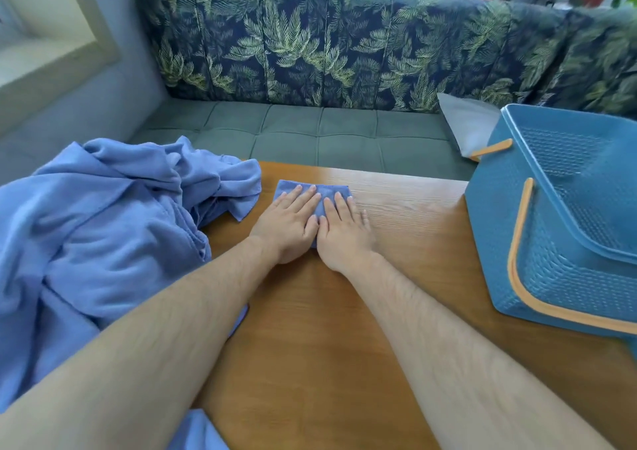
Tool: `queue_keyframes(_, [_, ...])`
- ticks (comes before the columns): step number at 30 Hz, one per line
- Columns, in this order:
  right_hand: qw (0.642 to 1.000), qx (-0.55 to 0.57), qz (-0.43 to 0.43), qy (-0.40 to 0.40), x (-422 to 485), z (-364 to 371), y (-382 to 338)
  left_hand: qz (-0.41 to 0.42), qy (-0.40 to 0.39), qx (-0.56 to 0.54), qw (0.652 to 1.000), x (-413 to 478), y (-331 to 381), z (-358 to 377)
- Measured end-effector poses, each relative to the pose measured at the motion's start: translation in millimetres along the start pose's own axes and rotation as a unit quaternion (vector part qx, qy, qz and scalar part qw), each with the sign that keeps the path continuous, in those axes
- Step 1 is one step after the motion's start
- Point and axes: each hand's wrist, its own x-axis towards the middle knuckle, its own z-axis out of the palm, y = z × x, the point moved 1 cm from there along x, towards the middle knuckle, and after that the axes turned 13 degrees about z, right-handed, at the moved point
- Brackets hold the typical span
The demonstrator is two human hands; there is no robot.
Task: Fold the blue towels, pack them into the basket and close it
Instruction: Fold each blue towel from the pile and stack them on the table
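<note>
Fingers (305, 199) straight, left hand (287, 223) and right hand (343, 232) pressed flat on the folded towel (329, 188), long axis 9-to-3. Basket (496, 242) stood at 3 o'clock, nearest the right hand; unfolded pile (103, 215) at 9.

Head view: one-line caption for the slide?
Left hand and right hand press flat on a folded blue towel on the wooden table, unfolded towels heaped at left, blue basket at right.
</note>
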Motion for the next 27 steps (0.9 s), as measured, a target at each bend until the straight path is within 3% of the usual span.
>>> queue_keyframes(5, [0.999, -0.036, -0.014, -0.037, -4.0, -24.3, 0.4, -0.010, -0.032, -0.022, 0.999, -3.3, 9.8, -14.1])
queue_keyframes(11, [0.983, 0.107, -0.104, 0.103, -62.6, -60.0, -40.7, -0.027, 0.160, -0.036, 0.986, -61.7, 22.9, -86.3])
queue_keyframes(15, [0.959, 0.162, -0.179, 0.145, -106.2, -72.1, -92.6, -0.036, 0.231, 0.032, 0.972, -126.8, 5.9, -143.3])
queue_keyframes(19, [0.946, 0.174, -0.230, 0.148, -141.5, -72.8, -141.7, -0.127, 0.236, 0.108, 0.957, -193.2, -24.6, -179.5])
queue_keyframes(23, [0.936, 0.177, -0.268, 0.142, -163.1, -69.7, -179.3, -0.293, 0.149, 0.114, 0.937, -239.5, -48.4, -190.4])
queue_keyframes(27, [0.930, 0.144, -0.296, 0.167, -176.4, -65.9, -188.5, -0.316, 0.127, 0.095, 0.935, -253.7, -53.0, -202.5])
